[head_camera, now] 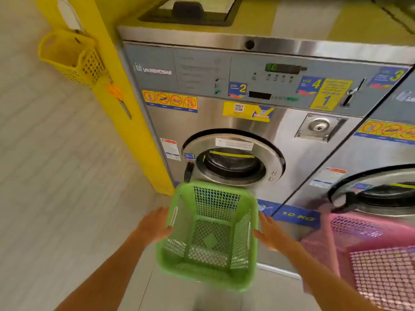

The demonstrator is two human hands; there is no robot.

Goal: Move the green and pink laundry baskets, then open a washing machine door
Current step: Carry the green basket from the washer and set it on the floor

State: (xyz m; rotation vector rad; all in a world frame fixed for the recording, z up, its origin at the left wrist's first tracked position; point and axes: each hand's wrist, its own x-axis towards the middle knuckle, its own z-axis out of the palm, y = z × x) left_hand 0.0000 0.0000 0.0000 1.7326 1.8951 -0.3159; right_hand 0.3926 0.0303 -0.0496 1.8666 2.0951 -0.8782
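Note:
An empty green mesh laundry basket (203,278) is tilted in front of the left washing machine, just below its round door (268,158). The door is shut, with a black handle (188,171) on its left side. My left hand (153,227) presses on the basket's left wall by the side handle. My right hand (271,235) lies against its right wall, fingers spread. The basket is held between both hands. A pink mesh laundry basket (381,272) stands at the lower right, in front of the second machine's door (381,194).
A yellow pillar (134,131) stands directly left of the machine. A yellow basket (67,57) and orange-handled scissors (121,99) hang on it. Pale tiled floor (56,176) stretches to the left. The second washing machine (336,167) adjoins on the right.

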